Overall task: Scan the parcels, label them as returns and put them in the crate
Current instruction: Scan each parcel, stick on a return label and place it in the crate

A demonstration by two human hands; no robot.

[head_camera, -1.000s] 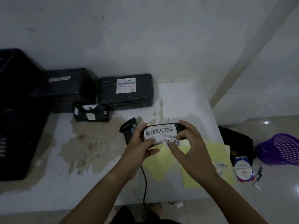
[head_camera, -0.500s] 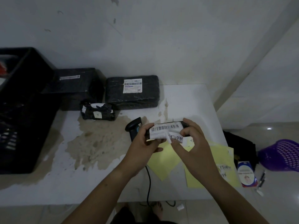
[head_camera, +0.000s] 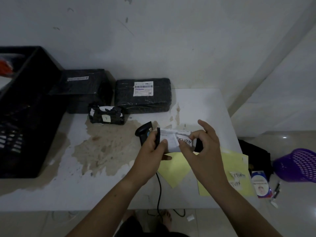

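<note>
A small black parcel (head_camera: 198, 145) with a white shipping label is held over the table between both hands. My left hand (head_camera: 151, 151) grips its left end. My right hand (head_camera: 203, 147) pinches a white handwritten "RETURN" sticker (head_camera: 185, 141) against the parcel's face. A black barcode scanner (head_camera: 142, 132) lies just behind my left hand, its cable running off the front edge. Three more black parcels wait at the back: a small taped one (head_camera: 106, 115), a large one with a label (head_camera: 142, 94), and a tall one (head_camera: 82, 88). The black crate (head_camera: 29, 103) stands at the left.
Yellow backing sheets (head_camera: 176, 170) with more "RETURN" stickers (head_camera: 237, 176) lie at the table's (head_camera: 51, 185) right front. On the floor to the right are a purple basket (head_camera: 297, 165), a black bag (head_camera: 254, 154), a small box (head_camera: 260, 184) and a pen (head_camera: 277, 187).
The parcel has been tilted so its labelled face turns toward me. My right hand has brought the "RETURN" sticker up onto that face, beside the shipping label.
</note>
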